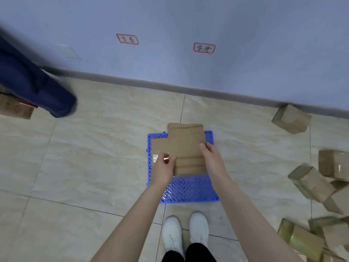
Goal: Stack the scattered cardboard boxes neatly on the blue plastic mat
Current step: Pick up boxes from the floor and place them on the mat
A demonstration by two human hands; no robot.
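Observation:
I hold a brown cardboard box point(186, 148) over the blue plastic mat point(188, 189) on the tiled floor. My left hand point(164, 168) grips the box's near left edge, and my right hand point(212, 157) grips its right side. A second cardboard box point(158, 148) lies on the mat's left part, partly hidden behind the held one and my left hand. Whether the held box touches the mat or the other box I cannot tell. Several scattered cardboard boxes point(311, 183) lie on the floor at the right.
Another box point(291, 119) leans by the wall at the far right. At the far left another person's dark blue trouser leg point(37, 86) stands beside a printed carton point(15, 108). My white shoes point(186, 233) are just behind the mat. Two red-bordered labels point(204, 48) hang on the wall.

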